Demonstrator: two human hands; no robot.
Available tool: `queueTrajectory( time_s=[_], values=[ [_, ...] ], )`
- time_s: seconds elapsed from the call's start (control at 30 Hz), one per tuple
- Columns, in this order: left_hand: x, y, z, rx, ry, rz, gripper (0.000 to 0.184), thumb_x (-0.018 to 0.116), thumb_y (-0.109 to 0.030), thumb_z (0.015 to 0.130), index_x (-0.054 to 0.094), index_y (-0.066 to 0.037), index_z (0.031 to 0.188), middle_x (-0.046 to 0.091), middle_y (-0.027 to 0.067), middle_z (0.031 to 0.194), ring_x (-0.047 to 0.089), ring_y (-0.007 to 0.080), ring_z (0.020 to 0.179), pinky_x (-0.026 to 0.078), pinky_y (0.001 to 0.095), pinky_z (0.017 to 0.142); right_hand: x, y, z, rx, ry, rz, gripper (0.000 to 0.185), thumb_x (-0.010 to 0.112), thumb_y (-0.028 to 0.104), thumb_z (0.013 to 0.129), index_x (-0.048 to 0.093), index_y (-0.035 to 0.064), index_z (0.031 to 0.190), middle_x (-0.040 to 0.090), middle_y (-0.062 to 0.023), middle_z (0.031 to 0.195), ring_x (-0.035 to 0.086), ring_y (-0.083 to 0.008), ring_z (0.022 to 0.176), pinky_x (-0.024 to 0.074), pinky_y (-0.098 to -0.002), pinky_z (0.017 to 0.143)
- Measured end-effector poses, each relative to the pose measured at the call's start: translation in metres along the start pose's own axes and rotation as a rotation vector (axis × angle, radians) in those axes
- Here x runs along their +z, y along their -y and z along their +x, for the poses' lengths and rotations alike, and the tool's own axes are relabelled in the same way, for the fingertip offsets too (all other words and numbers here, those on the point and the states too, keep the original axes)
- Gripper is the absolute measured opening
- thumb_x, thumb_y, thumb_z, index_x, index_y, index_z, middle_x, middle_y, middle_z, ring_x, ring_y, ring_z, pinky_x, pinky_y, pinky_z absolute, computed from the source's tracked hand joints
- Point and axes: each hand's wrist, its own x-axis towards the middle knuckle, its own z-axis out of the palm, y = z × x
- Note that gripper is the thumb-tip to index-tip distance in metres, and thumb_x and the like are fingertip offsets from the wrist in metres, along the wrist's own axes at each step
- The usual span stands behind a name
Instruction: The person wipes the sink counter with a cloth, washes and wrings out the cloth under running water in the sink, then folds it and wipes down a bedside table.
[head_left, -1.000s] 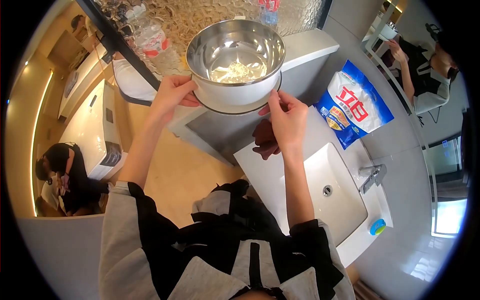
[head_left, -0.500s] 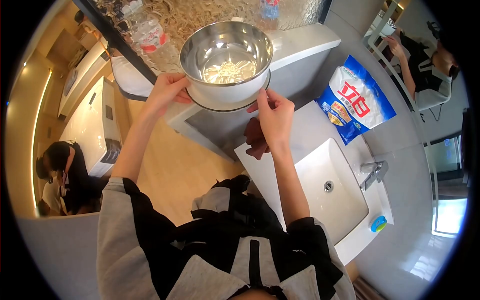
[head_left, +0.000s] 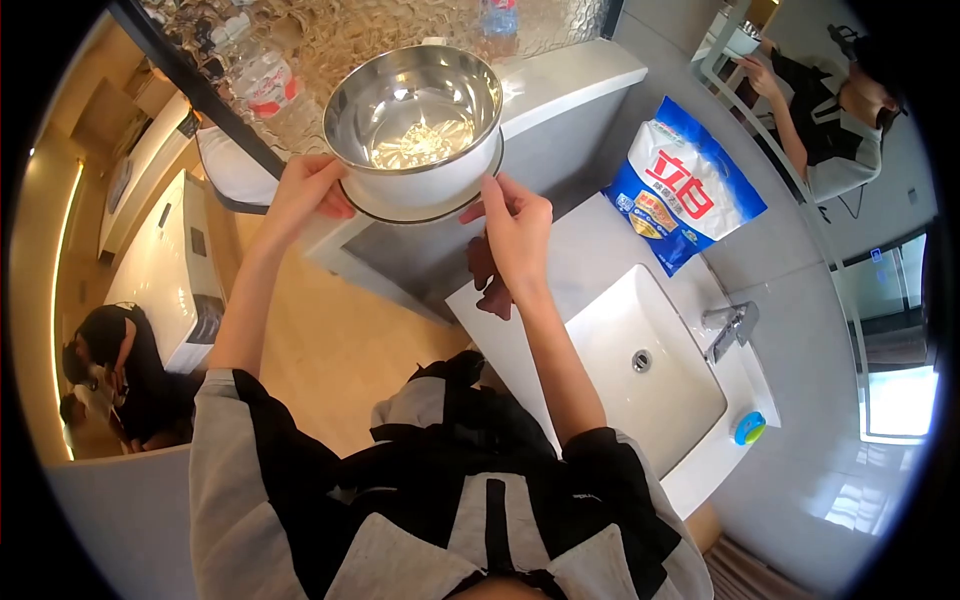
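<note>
A steel-lined bowl (head_left: 412,105) with a white outside stands at the top middle of the view. Under it shows a round white plate-like piece (head_left: 420,203) with a thin dark rim; whether it is separate from the bowl I cannot tell. My left hand (head_left: 310,187) pinches the left side of that rim. On the right, my right hand (head_left: 515,225) is closed at the rim with thumb and fingers. A dark reddish-brown cloth (head_left: 483,275) lies by the counter's edge, partly hidden behind my right hand.
Right of the bowl stands a blue and white detergent bag (head_left: 680,190). Below it are a white sink (head_left: 640,420), a chrome faucet (head_left: 735,325) and a small blue-green item (head_left: 748,428). Plastic bottles (head_left: 265,85) show by the textured glass. Another person (head_left: 130,360) crouches at the far left.
The whole scene has shifted slightly left in view as my head turned. Both hands keep the same hold at the rim under the bowl.
</note>
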Motion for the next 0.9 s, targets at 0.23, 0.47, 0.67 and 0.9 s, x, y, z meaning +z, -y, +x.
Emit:
queueTrajectory(
  time_s=[0.23, 0.47, 0.67, 0.9],
  values=[
    [0.0, 0.003, 0.001, -0.001, -0.009, -0.014, 0.023, 0.051, -0.018, 0.086, 0.058, 0.003, 0.078, 0.056, 0.0052, 0.06, 0.063, 0.0152, 0.053, 0.051, 0.0235, 0.051, 0.0, -0.002, -0.003, -0.006, 0.017, 0.021, 0.031, 0.051, 0.019, 0.092, 0.059, -0.0062, 0.108, 0.065, -0.0081, 0.066, 0.042, -0.0036, 0.048, 0.0373, -0.0237, 0.045],
    [0.001, 0.001, -0.002, -0.023, -0.024, -0.092, 0.022, 0.051, -0.018, 0.086, 0.057, 0.003, 0.09, 0.055, 0.0046, 0.062, 0.062, 0.0152, 0.053, 0.051, 0.0233, 0.05, 0.002, -0.01, -0.003, 0.021, 0.02, 0.109, 0.048, 0.052, 0.023, 0.093, 0.043, -0.0089, 0.128, 0.066, -0.0102, 0.069, 0.041, -0.0026, 0.048, 0.0362, -0.0218, 0.044],
    [-0.002, 0.001, -0.002, -0.03, -0.03, -0.053, 0.028, 0.049, -0.022, 0.088, 0.054, 0.002, 0.101, 0.057, 0.0055, 0.061, 0.055, 0.0111, 0.044, 0.039, 0.0203, 0.039, 0.006, -0.009, -0.007, 0.003, 0.003, 0.211, 0.038, 0.046, 0.027, 0.094, 0.059, -0.0064, 0.109, 0.065, -0.0094, 0.066, 0.038, -0.0034, 0.048, 0.0342, -0.0196, 0.046],
    [-0.001, 0.004, 0.0, 0.001, -0.024, -0.072, 0.026, 0.043, -0.029, 0.092, 0.047, -0.003, 0.089, 0.056, 0.0061, 0.058, 0.044, 0.0093, 0.037, 0.03, 0.0195, 0.033, 0.004, -0.018, -0.005, -0.016, 0.051, 0.213, 0.054, 0.045, 0.028, 0.096, 0.031, -0.0056, 0.137, 0.064, -0.0087, 0.068, 0.038, -0.0033, 0.044, 0.0339, -0.022, 0.042]
  ],
)
